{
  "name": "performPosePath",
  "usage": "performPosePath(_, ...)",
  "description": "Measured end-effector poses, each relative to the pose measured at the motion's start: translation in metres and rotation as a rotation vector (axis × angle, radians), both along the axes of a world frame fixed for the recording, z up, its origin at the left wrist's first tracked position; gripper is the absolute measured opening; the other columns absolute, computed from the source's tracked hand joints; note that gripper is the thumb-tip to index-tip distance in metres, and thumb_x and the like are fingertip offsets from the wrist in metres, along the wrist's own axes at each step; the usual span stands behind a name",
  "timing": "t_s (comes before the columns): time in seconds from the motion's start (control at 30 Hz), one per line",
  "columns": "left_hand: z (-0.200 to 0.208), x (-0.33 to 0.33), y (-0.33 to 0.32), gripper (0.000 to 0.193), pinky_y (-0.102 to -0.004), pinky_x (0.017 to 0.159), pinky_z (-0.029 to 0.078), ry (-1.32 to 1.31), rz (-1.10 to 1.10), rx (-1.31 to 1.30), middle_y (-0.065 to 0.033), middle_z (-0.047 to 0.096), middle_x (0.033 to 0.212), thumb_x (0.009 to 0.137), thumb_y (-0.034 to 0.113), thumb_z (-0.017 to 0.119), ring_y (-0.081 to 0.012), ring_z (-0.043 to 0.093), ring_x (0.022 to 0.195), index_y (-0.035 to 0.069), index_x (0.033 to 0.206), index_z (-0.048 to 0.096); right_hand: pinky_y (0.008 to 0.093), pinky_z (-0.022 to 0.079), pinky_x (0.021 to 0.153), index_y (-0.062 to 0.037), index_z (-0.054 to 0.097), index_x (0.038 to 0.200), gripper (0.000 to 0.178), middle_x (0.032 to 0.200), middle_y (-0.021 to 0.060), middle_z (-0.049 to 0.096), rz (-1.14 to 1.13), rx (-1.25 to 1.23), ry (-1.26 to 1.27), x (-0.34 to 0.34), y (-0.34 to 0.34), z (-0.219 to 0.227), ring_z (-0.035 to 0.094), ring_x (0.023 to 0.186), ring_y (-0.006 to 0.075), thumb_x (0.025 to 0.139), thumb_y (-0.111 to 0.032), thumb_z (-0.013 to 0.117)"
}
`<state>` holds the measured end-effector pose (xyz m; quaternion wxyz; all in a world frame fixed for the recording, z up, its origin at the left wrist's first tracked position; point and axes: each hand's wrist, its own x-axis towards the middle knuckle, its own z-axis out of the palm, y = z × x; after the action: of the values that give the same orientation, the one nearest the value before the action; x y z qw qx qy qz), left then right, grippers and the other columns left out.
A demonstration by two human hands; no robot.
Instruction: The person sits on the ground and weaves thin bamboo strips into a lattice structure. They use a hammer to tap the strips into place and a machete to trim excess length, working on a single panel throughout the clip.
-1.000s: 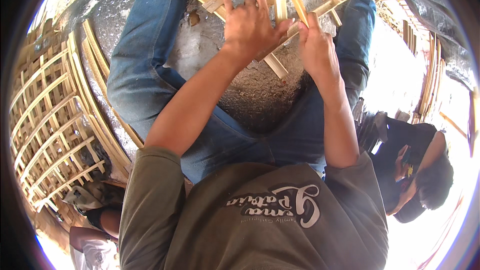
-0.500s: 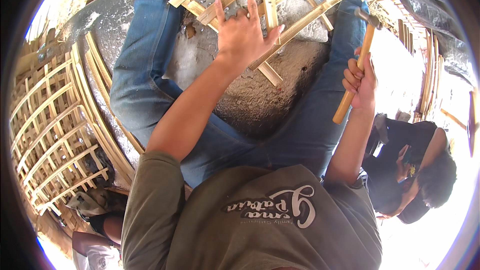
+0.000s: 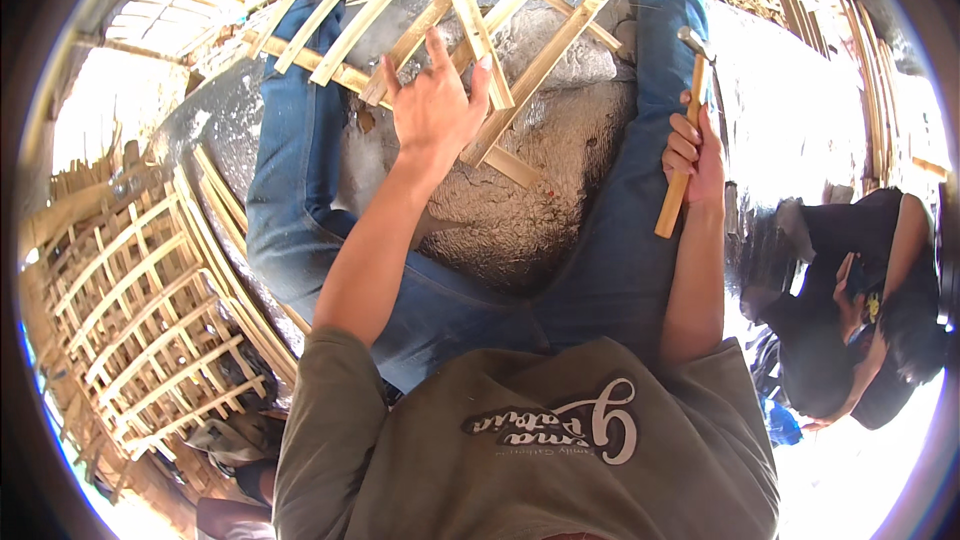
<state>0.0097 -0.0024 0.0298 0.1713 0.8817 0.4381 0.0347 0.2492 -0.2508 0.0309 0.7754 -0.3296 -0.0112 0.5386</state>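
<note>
My right hand (image 3: pixel 696 155) grips a hammer (image 3: pixel 671 208) by its wooden handle, metal head up, above my right thigh. My left hand (image 3: pixel 436 120) is open, its fingers spread over a lattice of pale bamboo strips (image 3: pixel 567 50) lying between my legs. The fingertips lie at the strips; whether they press on them I cannot tell. One strip (image 3: pixel 468 15) crosses the others at a slant, its lower end beside my left thumb. The lattice's far part runs out of view at the top.
Beneath the lattice is a dark, shiny covered surface (image 3: pixel 520 240). A woven bamboo panel (image 3: pixel 150 310) stands at left beside long strips (image 3: pixel 235 270). Another person (image 3: pixel 850 310) in dark clothes crouches at right. Bundled bamboo strips (image 3: pixel 872 90) stand at the far right.
The whole view has shifted, so the lattice and both hands sit further left in it. My left hand keeps its spread fingers at the strips; my right hand still holds the hammer.
</note>
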Motion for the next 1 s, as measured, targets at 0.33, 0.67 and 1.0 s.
performPosePath(0.33,-0.01,-0.006,-0.001,0.072,-0.0539,0.121,0.021,-0.088,-0.015,0.183,-0.0228,0.07,0.076,0.098,0.047,0.047,-0.0371,0.073,0.079,-0.009,0.143,0.042,0.0171,0.024,0.035,-0.0142,0.05,0.118,0.027,0.065,-0.0082,0.027,-0.045,-0.027,-0.036,-0.002,0.001,0.002,0.022,0.045,0.0003,0.108,-0.039,0.043)
performPosePath(0.67,0.012,-0.027,0.023,0.072,-0.0483,0.095,0.046,-0.756,0.031,0.211,-0.0198,0.054,0.109,0.085,0.015,0.068,-0.0331,0.058,0.097,-0.005,0.143,0.031,0.0155,0.025,0.036,-0.0136,0.052,0.117,0.028,0.067,-0.007,0.029,-0.056,-0.059,-0.062,-0.011,0.009,0.005,0.025,0.048,0.0001,0.108,-0.038,0.043)
performPosePath(1.0,-0.006,-0.082,0.082,0.029,-0.0269,0.076,0.053,-1.252,0.244,-0.112,-0.0067,0.055,0.096,0.079,-0.012,0.06,-0.0117,0.057,0.083,0.003,0.1,0.047,0.0171,0.024,0.041,-0.0094,0.052,0.128,0.036,0.069,-0.0078,0.032,-0.177,-0.382,-0.395,-0.019,-0.032,0.064,0.026,0.05,0.0011,0.106,-0.037,0.05)
